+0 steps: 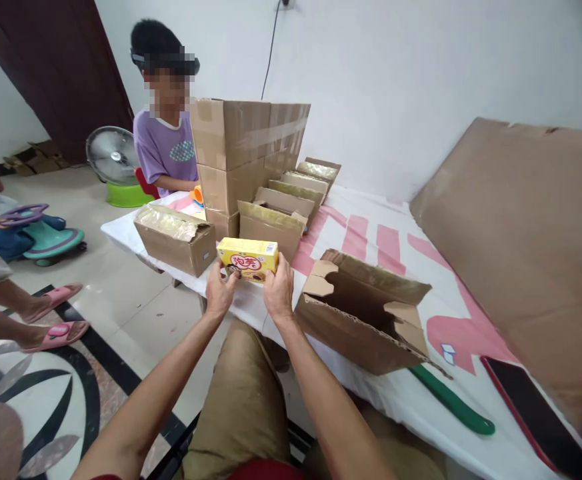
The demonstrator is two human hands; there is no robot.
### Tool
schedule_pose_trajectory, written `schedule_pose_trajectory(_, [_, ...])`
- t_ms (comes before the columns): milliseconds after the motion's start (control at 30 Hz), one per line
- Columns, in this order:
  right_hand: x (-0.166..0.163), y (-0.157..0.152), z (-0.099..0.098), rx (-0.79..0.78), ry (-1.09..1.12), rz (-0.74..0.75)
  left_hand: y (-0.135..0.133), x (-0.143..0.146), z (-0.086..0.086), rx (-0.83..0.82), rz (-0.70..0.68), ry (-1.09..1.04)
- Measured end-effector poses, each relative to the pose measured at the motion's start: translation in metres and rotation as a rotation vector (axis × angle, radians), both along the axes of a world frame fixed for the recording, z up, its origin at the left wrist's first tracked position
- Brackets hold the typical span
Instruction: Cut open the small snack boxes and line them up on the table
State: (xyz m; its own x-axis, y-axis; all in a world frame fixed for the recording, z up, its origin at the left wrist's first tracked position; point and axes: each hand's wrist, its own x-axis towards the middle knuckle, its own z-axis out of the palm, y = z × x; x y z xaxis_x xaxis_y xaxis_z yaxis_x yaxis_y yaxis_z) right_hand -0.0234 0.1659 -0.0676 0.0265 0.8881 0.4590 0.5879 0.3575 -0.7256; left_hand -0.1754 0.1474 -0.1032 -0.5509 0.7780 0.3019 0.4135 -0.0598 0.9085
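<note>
Far left, on the floor: a person's foot in a pink slipper; beyond it, a ride-on toy and a fan. Behind the tabletop, a person in a purple shirt, forearm partly hidden by the cartons.

Tabletop, left end: a carton with a plastic-covered top, then a stack of taped cartons.

Centre: left hand grasping the left end of a yellow box, thumb on the printed face. Right hand grasping the right end, likewise thumb forward. Box is raised near the front edge of the tabletop, printed face toward the wearer; no open flap visible. Gap beneath it: cannot tell.

Step in hand, by judgement: two-handed holding and turning or inspecting of the one box. Any move from here calls for an even grip at both ends, light enough not to dent the thin card, and clearance from the nearby carton edges.

Right of the hands: a row of opened cartons behind; nearer, an open carton, flaps raised, close to the right forearm. Then a green handle, a phone, and a large cardboard panel at far right.
</note>
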Motion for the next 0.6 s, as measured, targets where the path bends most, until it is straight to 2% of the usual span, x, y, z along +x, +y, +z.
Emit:
schedule_pose_trajectory(167, [0.002, 0.051, -0.041, 0.011, 0.092, -0.122, 0.06, 0.01, -0.009, -0.046, -0.069, 0.006])
schedule_pose_trajectory(267, [0.0, 0.073, -0.054, -0.004, 0.139, -0.16, 0.09, 0.01, -0.011, -0.064, -0.071, 0.028])
schedule_pose_trajectory(367, [-0.004, 0.085, -0.06, -0.036, 0.157, -0.175, 0.104, 0.01, -0.017, -0.089, -0.068, 0.051])
schedule_pose_trajectory(467, [-0.012, 0.071, -0.06, -0.066, 0.149, -0.175, 0.103, 0.008, -0.021, -0.108, -0.068, 0.069])
schedule_pose_trajectory(533, [-0.014, 0.041, -0.057, -0.067, 0.129, -0.165, 0.092, 0.009, -0.023, -0.088, -0.06, 0.089])
schedule_pose_trajectory(600, [-0.008, -0.007, -0.047, -0.018, 0.079, -0.093, 0.073, 0.012, -0.023, -0.029, -0.078, 0.111])
